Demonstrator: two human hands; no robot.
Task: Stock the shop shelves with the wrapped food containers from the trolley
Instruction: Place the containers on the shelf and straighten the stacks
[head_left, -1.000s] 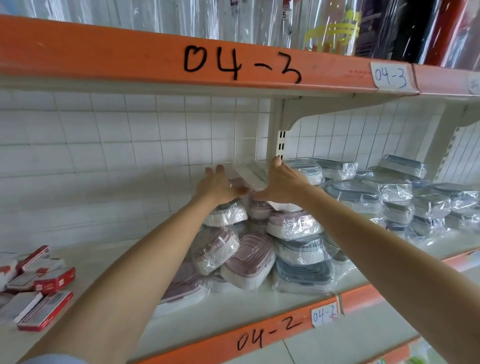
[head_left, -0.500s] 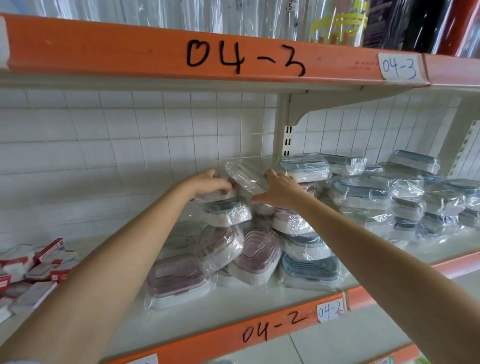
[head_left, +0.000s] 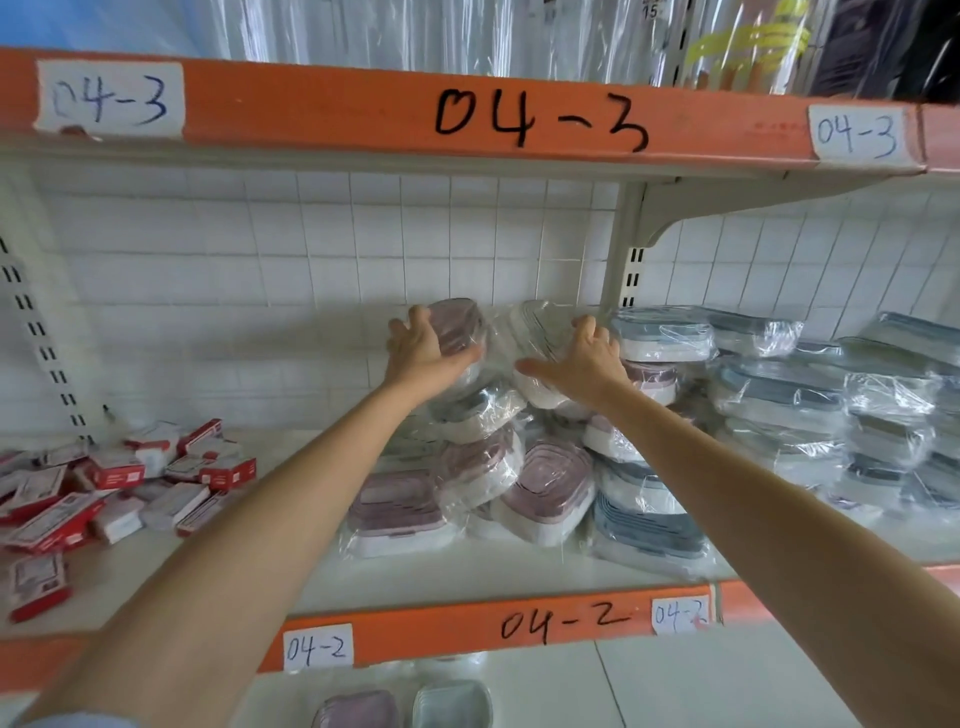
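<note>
Two wrapped containers are held at the pile's top on the shelf: a pink-lidded container under the spread left hand, a white container under the right hand. The pile's count is unclear, perhaps ten.

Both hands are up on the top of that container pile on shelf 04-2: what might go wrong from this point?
1. The left hand and right hand steady two tilted wrapped containers atop an uneven pile; once released, they may slide off.
2. The slick plastic wrap could let lower packs shift towards the shelf edge.
</note>
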